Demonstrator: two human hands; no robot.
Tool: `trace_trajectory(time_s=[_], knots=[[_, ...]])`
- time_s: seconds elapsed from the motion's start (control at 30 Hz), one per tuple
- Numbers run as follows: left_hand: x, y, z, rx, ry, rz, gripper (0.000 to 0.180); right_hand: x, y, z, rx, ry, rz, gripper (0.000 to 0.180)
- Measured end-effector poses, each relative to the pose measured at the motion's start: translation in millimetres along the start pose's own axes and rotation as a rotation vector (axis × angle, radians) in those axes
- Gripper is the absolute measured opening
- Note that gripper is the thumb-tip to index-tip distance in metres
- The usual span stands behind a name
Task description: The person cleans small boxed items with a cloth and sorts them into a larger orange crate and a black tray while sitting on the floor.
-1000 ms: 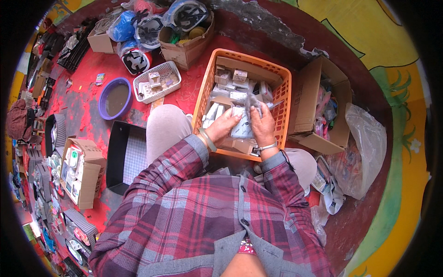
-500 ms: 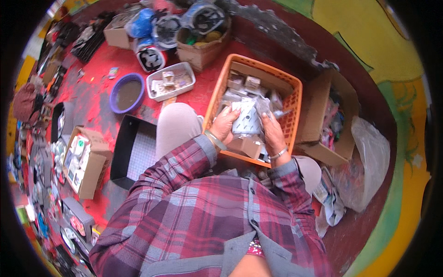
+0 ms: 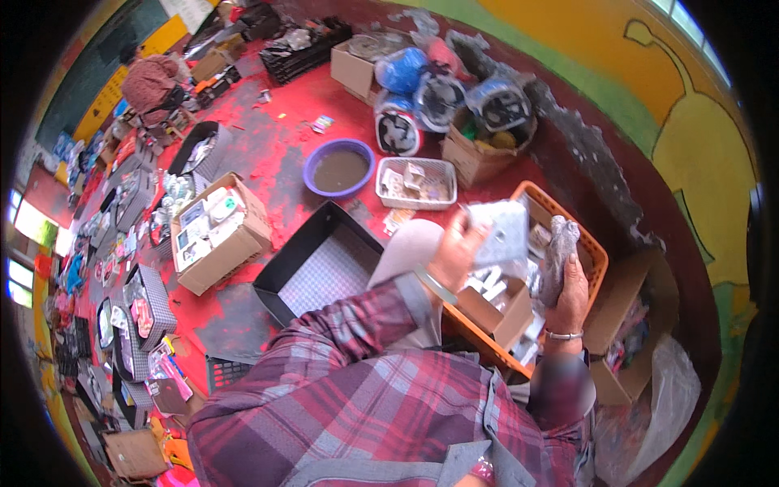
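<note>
A pale flat package (image 3: 501,226) is hanging over the left side of an orange basket (image 3: 599,260), the left grip (image 3: 453,256) pinching its edge. The right grip (image 3: 573,288) is clasping a grey bundle (image 3: 558,261) above the basket. White packets (image 3: 487,281) are lying inside. Farther left, a lidless black box (image 3: 324,272) is resting on the red floor (image 3: 284,101), near a purple basin (image 3: 337,193).

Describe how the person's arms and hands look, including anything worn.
The left hand and right hand are ungloved. The long plaid sleeves are dark red and grey. The left wears a pale bangle; the right, a silvery bracelet.
</note>
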State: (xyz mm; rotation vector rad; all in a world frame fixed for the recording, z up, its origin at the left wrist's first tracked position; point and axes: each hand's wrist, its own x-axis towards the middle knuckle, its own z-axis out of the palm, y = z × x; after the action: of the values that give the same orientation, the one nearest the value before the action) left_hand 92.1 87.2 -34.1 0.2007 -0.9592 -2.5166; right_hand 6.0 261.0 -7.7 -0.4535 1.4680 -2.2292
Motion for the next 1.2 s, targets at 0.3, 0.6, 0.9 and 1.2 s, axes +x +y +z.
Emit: trace_trajectory(time_s=[0.3,0.6,0.9,1.2], knots=[[-3.3,-62.0,4.2,0.151,-0.088,0.08,0.025,-2.3,35.5,2.7,-0.272,-0.164,-0.065,0.041],[23.5,-49.5,-3.1,-0.056,0.175,0.102,0.022,-47.8,62.6,-20.1,-0.024,0.109,0.335,0.035],[36.9,-107.6,-2.0,0.659,0.001,0.074,0.034,-12.8,25.3,-63.2,0.057,0.252,0.156,0.049],[25.5,-173.6,-31.5,0.535,0.184,-0.162,0.029,6.1,128.2,-118.0,-0.558,0.093,0.172,0.032]])
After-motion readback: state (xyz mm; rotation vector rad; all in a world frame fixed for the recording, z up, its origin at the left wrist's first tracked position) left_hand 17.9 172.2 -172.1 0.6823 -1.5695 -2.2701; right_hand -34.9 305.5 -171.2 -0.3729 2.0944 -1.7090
